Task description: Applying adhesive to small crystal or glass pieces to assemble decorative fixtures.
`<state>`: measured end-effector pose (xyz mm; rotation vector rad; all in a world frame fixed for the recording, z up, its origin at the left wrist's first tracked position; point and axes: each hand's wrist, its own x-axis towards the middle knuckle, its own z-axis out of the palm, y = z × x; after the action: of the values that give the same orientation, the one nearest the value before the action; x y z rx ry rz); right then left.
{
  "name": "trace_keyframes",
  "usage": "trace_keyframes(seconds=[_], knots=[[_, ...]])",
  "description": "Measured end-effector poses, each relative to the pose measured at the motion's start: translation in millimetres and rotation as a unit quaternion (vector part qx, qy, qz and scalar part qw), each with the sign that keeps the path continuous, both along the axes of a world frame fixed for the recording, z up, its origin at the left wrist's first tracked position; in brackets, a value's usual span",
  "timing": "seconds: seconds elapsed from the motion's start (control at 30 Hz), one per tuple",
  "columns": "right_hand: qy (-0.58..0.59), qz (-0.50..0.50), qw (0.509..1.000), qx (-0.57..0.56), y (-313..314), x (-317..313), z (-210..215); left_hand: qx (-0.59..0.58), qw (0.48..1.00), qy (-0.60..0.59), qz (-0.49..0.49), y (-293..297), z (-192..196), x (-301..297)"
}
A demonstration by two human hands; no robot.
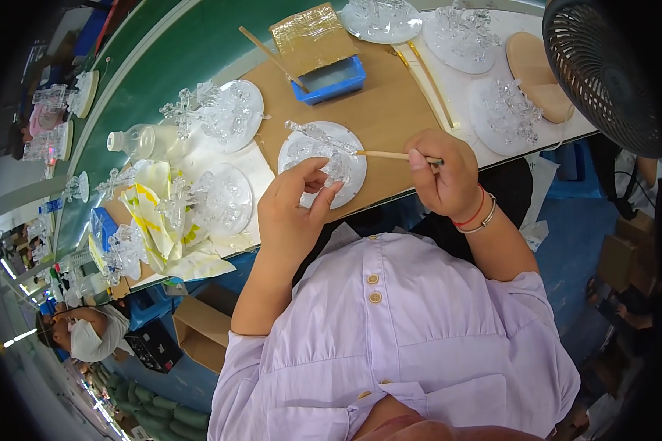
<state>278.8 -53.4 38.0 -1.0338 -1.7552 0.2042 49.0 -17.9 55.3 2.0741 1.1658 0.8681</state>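
Observation:
In front of me a white round disc [351,192] lies on brown cardboard, with clear plastic figure pieces [312,136] on it. My left hand [294,209] reaches over the disc's near left side, thumb and fingers curled around a small clear plastic piece [336,170]. My right hand [449,173] grips a thin paintbrush [390,155] with a wooden handle. The brush points left, and its tip meets the clear pieces over the disc; whether it touches them I cannot tell.
Beyond the disc stands a blue tray [338,84] with a tape-covered cardboard flap [312,37] and a stick [265,51]. More discs with clear figures [232,114] surround the cardboard. A clear bottle [143,141] and crumpled yellow-white wrapping [154,213] lie left; a black fan [603,73] stands right.

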Motion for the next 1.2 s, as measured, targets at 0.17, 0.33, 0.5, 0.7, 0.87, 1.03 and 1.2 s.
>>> trace_keyframes(seconds=[0.17,0.33,0.5,0.7,0.87,1.03,1.2], knots=[[0.026,0.010,0.999,-0.038,-2,0,1,-0.004,1.000,0.005,0.004,-1,1,0],[0.021,-0.029,0.999,-0.006,11,-5,-3,-0.019,1.000,0.001,0.000,0,1,0],[0.011,-0.013,1.000,-0.004,8,-2,-2,-0.014,1.000,-0.001,0.001,1,0,-1],[0.018,-0.028,0.999,-0.022,11,-4,-2,-0.024,1.000,0.002,0.003,1,2,1],[-0.008,-0.028,1.000,-0.010,8,-2,-4,-0.025,1.000,-0.001,0.006,0,3,0],[0.029,-0.006,0.999,-0.046,-8,0,-1,-0.028,1.000,-0.007,0.008,1,1,2],[0.025,-0.009,1.000,-0.009,-4,-4,-2,-0.030,1.000,-0.002,0.009,0,3,5]])
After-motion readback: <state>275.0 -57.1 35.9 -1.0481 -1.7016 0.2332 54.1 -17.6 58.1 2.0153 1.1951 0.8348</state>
